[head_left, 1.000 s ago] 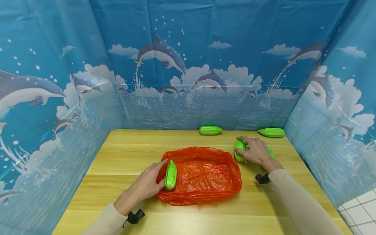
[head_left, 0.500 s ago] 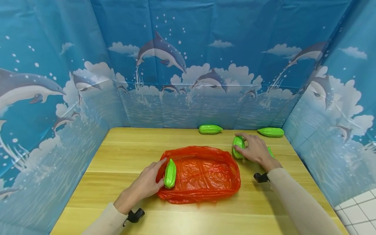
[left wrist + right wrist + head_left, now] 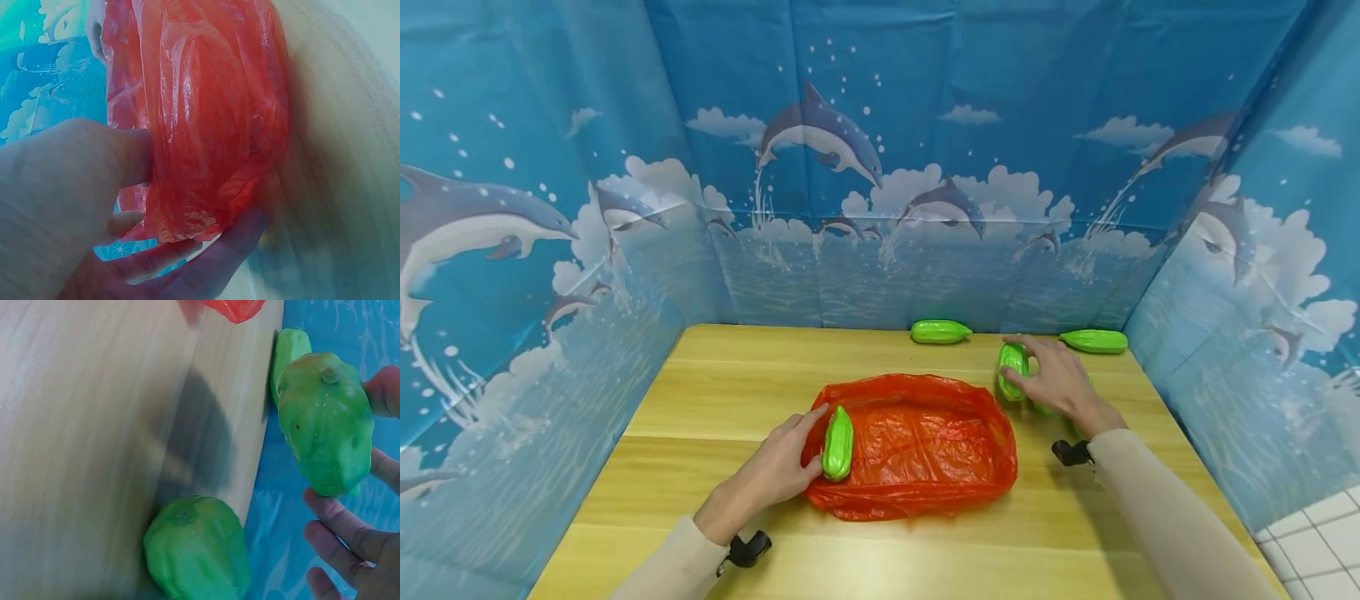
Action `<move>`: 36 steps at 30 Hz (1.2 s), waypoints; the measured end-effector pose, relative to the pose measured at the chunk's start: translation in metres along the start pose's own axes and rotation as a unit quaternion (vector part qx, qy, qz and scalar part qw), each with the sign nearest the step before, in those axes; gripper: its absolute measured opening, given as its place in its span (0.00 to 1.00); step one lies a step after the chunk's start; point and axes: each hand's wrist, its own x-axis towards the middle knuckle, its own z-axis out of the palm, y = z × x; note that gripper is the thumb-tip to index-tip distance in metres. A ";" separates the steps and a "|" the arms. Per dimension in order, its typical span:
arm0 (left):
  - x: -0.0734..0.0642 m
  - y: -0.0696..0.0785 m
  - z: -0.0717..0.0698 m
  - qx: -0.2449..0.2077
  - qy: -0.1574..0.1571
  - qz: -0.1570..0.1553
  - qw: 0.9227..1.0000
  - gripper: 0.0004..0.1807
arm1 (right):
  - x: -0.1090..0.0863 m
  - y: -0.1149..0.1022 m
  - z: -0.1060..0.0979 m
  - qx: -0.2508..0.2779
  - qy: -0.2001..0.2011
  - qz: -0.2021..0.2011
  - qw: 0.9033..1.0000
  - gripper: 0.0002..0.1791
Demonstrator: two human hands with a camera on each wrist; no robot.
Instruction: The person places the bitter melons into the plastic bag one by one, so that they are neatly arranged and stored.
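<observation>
My left hand (image 3: 775, 462) holds the left end of an open red plastic bag (image 3: 925, 450), its thumb on one side of the end and fingers on the other in the left wrist view. A green ridged fruit with a pointed tip (image 3: 838, 446) lies at that end of the bag, close to the fingertips. My right hand (image 3: 1060, 379) grips a second green ridged fruit (image 3: 325, 425) between thumb and fingers, above the table to the right of the bag. Another green fruit (image 3: 197, 550) lies on the table below it, mostly hidden by the hand in the head view.
Two more green fruits, one (image 3: 940, 332) behind the bag and one (image 3: 1096, 341) near the right corner, lie along the back edge of the wooden table (image 3: 737, 358). A blue dolphin-print curtain (image 3: 880, 283) stands behind and at both sides.
The right hand has shifted slightly toward the back of the table with its green fruit, exposing a bit more green beneath the hand. The left hand and bag look the same.
</observation>
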 end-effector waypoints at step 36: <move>0.006 -0.002 -0.007 -0.001 -0.024 0.006 1.000 0.43 | 0.000 -0.025 -0.014 0.049 0.018 -0.018 0.998 0.36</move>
